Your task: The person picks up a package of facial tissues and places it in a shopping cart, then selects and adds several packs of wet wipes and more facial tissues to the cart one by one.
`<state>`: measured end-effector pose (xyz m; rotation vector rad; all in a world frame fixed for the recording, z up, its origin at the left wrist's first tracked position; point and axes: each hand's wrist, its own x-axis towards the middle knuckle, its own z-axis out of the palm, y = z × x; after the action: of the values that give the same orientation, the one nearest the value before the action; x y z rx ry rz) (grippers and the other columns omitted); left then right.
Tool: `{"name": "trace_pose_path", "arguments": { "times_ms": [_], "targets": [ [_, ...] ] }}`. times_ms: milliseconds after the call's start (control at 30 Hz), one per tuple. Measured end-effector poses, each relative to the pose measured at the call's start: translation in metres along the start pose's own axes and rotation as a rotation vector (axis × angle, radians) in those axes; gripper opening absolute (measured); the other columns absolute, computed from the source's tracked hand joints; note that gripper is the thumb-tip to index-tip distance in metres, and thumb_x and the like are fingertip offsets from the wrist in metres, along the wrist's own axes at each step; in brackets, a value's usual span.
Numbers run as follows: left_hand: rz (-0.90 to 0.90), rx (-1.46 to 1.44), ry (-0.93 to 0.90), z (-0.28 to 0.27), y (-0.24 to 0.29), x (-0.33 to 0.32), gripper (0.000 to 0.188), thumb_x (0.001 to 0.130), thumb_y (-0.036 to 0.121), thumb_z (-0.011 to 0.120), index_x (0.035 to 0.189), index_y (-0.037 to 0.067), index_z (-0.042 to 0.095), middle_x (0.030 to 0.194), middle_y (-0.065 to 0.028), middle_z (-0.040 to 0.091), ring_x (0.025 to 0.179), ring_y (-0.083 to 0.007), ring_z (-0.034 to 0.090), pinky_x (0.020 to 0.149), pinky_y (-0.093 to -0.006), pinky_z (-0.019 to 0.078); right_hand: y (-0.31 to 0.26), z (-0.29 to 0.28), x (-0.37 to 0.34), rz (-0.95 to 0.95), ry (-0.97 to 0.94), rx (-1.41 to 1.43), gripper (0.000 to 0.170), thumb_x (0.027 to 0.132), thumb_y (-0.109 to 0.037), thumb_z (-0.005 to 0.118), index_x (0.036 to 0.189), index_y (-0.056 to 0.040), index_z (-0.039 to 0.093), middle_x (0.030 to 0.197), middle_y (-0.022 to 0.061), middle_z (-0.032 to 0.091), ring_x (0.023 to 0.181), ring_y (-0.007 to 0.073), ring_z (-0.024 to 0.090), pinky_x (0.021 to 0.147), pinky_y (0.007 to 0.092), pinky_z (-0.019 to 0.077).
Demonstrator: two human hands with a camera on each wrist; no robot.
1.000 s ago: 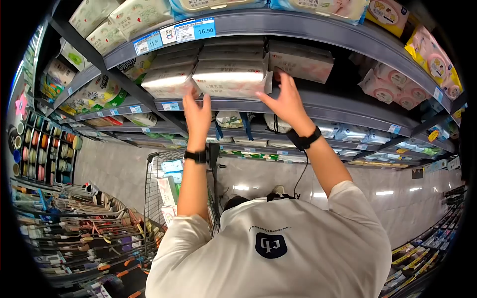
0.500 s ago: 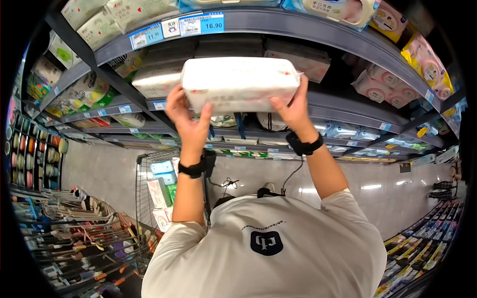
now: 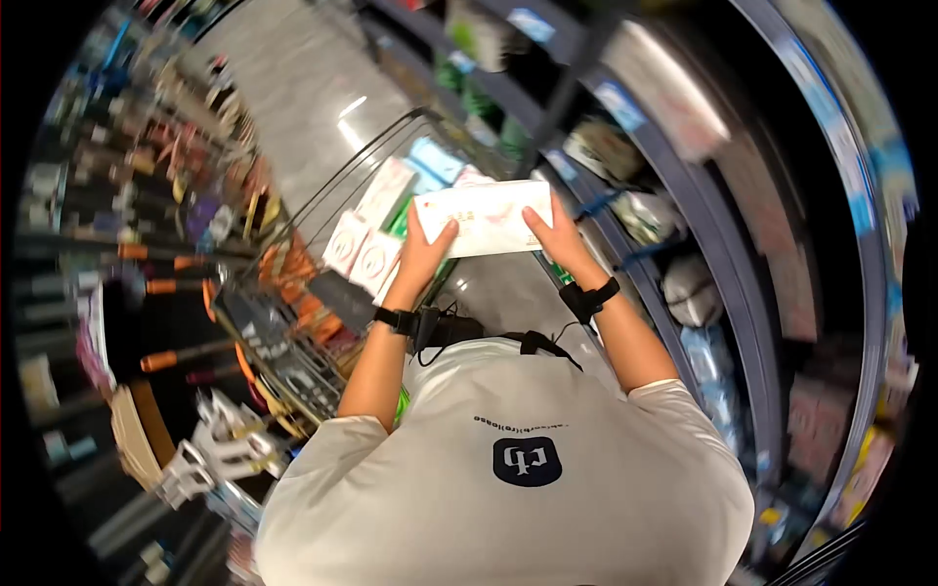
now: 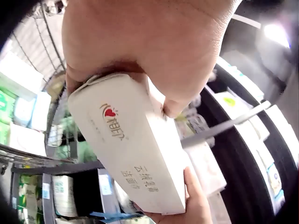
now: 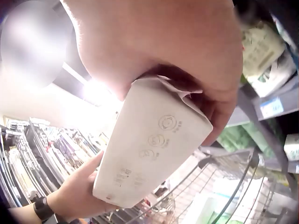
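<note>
A white soft pack (image 3: 486, 219) with a small red mark is held level between both hands in the head view. The left hand (image 3: 427, 256) grips its left end, thumb on the near face; the right hand (image 3: 565, 240) grips the right end the same way. In the left wrist view the left hand (image 4: 145, 42) wraps one end of the pack (image 4: 126, 140), whose printed side shows a red heart. In the right wrist view the right hand (image 5: 159, 42) holds the crumpled end of the pack (image 5: 152, 142). Beyond the pack stands a wire cart (image 3: 337, 190).
Blue, white and pink packs (image 3: 386, 190) lie in the cart. Stocked shelves (image 3: 674, 283) run along the right side. Hanging goods with orange handles (image 3: 161, 361) fill the left, and grey floor (image 3: 278, 68) shows at the top.
Both hands took hold of a pack and brought it away from the shelf. The view has swung left, so the cart now lies just beyond the hands and the shelves stand at the right.
</note>
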<state>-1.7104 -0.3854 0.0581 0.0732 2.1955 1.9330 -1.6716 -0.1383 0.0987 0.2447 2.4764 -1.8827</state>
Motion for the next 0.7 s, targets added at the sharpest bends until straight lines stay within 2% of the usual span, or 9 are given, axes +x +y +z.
{"name": "trace_pose_path", "arguments": {
  "times_ms": [33,200,267,333,367,433,533,600,700],
  "targets": [
    [-0.018,-0.016,0.059,-0.018,-0.014,0.001,0.074,0.090,0.028,0.067,0.142,-0.003,0.024,0.127,-0.0153,0.050,0.113,-0.0205,0.051,0.095,-0.0310,0.0431,0.014,0.021,0.016,-0.014,-0.024,0.039,0.064,0.091,-0.036,0.063,0.137,0.0024,0.040,0.126,0.0175,0.056,0.116,0.0236,0.054,0.098,0.0335,0.0411],
    [-0.245,-0.055,0.110,-0.064,-0.111,0.005,0.074,0.089,0.031,0.067,0.140,-0.003,0.025,0.127,-0.0163,0.052,0.114,-0.0206,0.052,0.096,-0.0314,0.0433,0.044,0.086,0.084,0.013,-0.348,-0.068,0.057,0.091,-0.034,0.064,0.131,0.0026,0.047,0.121,0.0141,0.060,0.108,0.0211,0.057,0.093,0.0342,0.0440],
    [-0.267,-0.120,0.191,-0.072,-0.125,0.007,0.075,0.089,0.032,0.068,0.140,-0.002,0.025,0.127,-0.0154,0.053,0.114,-0.0204,0.052,0.096,-0.0313,0.0431,0.043,0.109,0.106,0.130,-0.473,-0.041,0.059,0.091,-0.034,0.064,0.132,0.0035,0.046,0.118,0.0127,0.061,0.106,0.0196,0.057,0.092,0.0340,0.0448],
    [-0.319,-0.384,0.112,-0.085,-0.132,0.020,0.075,0.088,0.032,0.069,0.140,-0.002,0.027,0.129,-0.0141,0.051,0.114,-0.0211,0.052,0.095,-0.0317,0.0433,0.074,0.131,0.139,0.230,-0.540,-0.057,0.064,0.090,-0.033,0.065,0.135,0.0054,0.042,0.123,0.0122,0.059,0.109,0.0198,0.056,0.094,0.0336,0.0436],
    [-0.505,-0.381,0.228,-0.086,-0.121,0.020,0.075,0.081,0.031,0.076,0.135,-0.004,0.037,0.126,-0.0157,0.055,0.115,-0.0227,0.054,0.097,-0.0346,0.0438,0.077,0.141,0.152,0.271,-0.563,-0.125,0.065,0.090,-0.034,0.065,0.136,0.0053,0.041,0.126,0.0134,0.057,0.113,0.0212,0.055,0.096,0.0339,0.0425],
    [-0.466,-0.355,0.269,-0.082,-0.193,0.042,0.071,0.082,0.029,0.074,0.135,-0.003,0.038,0.127,-0.0166,0.055,0.114,-0.0246,0.056,0.095,-0.0356,0.0454,0.120,0.163,0.193,0.307,-0.632,-0.188,0.061,0.093,-0.030,0.062,0.138,0.0034,0.039,0.130,0.0142,0.055,0.114,0.0218,0.055,0.098,0.0328,0.0410],
    [-0.379,-0.402,0.366,-0.073,-0.258,0.071,0.076,0.079,0.030,0.075,0.134,-0.005,0.036,0.127,-0.0199,0.055,0.114,-0.0285,0.056,0.094,-0.0378,0.0463,0.129,0.196,0.230,0.385,-0.680,-0.325,0.060,0.093,-0.029,0.061,0.138,0.0036,0.039,0.131,0.0147,0.055,0.115,0.0226,0.054,0.100,0.0335,0.0401],
    [-0.393,-0.209,0.480,-0.065,-0.306,0.095,0.082,0.075,0.032,0.077,0.133,-0.009,0.034,0.125,-0.0236,0.054,0.113,-0.0321,0.056,0.094,-0.0379,0.0465,0.157,0.214,0.257,0.389,-0.691,-0.348,0.063,0.090,-0.031,0.064,0.136,0.0049,0.041,0.130,0.0165,0.055,0.118,0.0262,0.053,0.099,0.0353,0.0404],
    [-0.499,-0.087,0.535,-0.061,-0.312,0.111,0.087,0.071,0.038,0.073,0.130,-0.012,0.034,0.126,-0.0311,0.049,0.118,-0.0428,0.049,0.100,-0.0445,0.0413,0.194,0.233,0.285,0.406,-0.685,-0.315,0.055,0.090,-0.030,0.064,0.129,0.0050,0.047,0.122,0.0154,0.059,0.109,0.0250,0.056,0.095,0.0352,0.0427]
  ]
}}
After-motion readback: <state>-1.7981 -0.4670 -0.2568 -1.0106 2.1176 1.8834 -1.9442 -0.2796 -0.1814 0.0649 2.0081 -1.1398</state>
